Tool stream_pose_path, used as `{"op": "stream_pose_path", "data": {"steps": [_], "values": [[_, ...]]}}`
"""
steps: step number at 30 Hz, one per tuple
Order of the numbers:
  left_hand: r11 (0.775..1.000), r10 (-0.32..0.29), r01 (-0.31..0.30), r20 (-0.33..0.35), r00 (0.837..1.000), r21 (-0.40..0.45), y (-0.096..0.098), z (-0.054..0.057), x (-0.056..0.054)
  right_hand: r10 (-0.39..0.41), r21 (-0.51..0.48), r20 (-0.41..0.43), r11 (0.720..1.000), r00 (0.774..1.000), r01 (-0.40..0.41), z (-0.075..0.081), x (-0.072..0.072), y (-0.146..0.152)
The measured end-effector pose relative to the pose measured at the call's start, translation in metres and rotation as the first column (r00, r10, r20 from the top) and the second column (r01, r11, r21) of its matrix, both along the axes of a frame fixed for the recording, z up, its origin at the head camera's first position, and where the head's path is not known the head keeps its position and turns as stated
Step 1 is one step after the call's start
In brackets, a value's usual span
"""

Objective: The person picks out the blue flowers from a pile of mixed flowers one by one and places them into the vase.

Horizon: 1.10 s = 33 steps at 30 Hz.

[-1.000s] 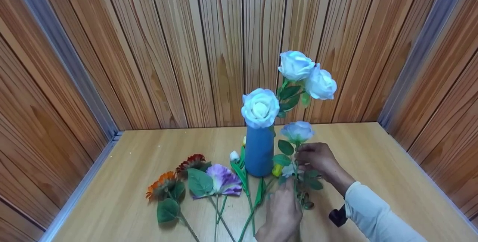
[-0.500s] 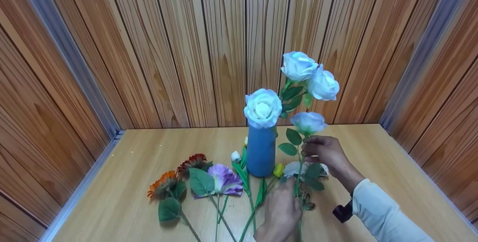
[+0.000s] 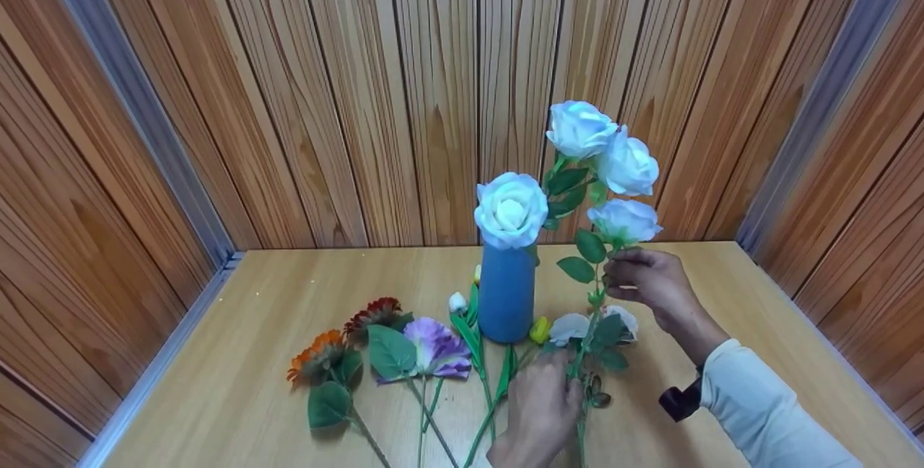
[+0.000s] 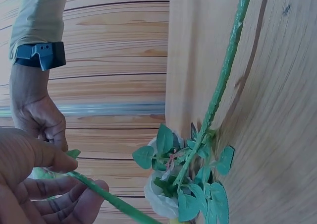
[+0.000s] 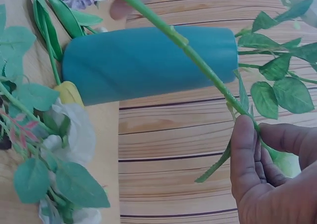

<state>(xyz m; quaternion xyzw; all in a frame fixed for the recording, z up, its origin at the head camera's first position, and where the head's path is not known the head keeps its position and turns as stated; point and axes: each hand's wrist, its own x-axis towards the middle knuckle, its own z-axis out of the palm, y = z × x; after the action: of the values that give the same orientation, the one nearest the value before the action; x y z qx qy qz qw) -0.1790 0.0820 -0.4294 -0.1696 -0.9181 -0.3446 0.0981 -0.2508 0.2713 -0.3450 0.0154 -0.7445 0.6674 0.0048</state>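
My right hand pinches the stem of a bluish-white rose just under its bloom, right of a blue vase. Lower on the same green stem, my left hand grips it between thumb and fingers. In the right wrist view the stem slants across in front of the vase. Roses on leafy stems stand in the vase, one open rose facing me and two more leaning right. Another white-rose stem with green leaves lies on the table beside my hands.
Left of the vase lie a purple flower, an orange flower and a dark red one. A white tulip and a yellow tulip lie by the vase's base. Wood-panelled walls enclose the table.
My right hand has moved up and to the right, lifting the rose's bloom with it. The left hand stays low on the stem, and the lying white roses show more.
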Motion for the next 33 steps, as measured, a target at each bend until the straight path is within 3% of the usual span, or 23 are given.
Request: {"op": "stream_pose_path", "data": {"steps": [10, 16, 28, 33], "values": [[1.0, 0.014, -0.013, 0.088, 0.996, -0.018, -0.002, 0.002, -0.002, -0.039, -0.047, -0.016, 0.998, 0.999, 0.039, 0.019, 0.003, 0.015], [0.999, 0.027, -0.022, 0.106, 0.994, -0.049, -0.003, 0.001, -0.003, -0.058, -0.107, -0.023, 0.993, 0.998, 0.055, 0.031, 0.005, 0.026], [0.996, 0.038, -0.029, 0.105, 0.994, -0.082, -0.004, 0.0, -0.004, -0.101, -0.199, -0.062, 0.976, 0.993, 0.087, 0.064, 0.012, 0.042], [0.997, 0.027, -0.023, 0.058, 0.998, -0.073, -0.006, -0.002, -0.002, -0.099, -0.272, -0.115, 0.96, 0.988, 0.065, 0.078, 0.016, 0.05]]}}
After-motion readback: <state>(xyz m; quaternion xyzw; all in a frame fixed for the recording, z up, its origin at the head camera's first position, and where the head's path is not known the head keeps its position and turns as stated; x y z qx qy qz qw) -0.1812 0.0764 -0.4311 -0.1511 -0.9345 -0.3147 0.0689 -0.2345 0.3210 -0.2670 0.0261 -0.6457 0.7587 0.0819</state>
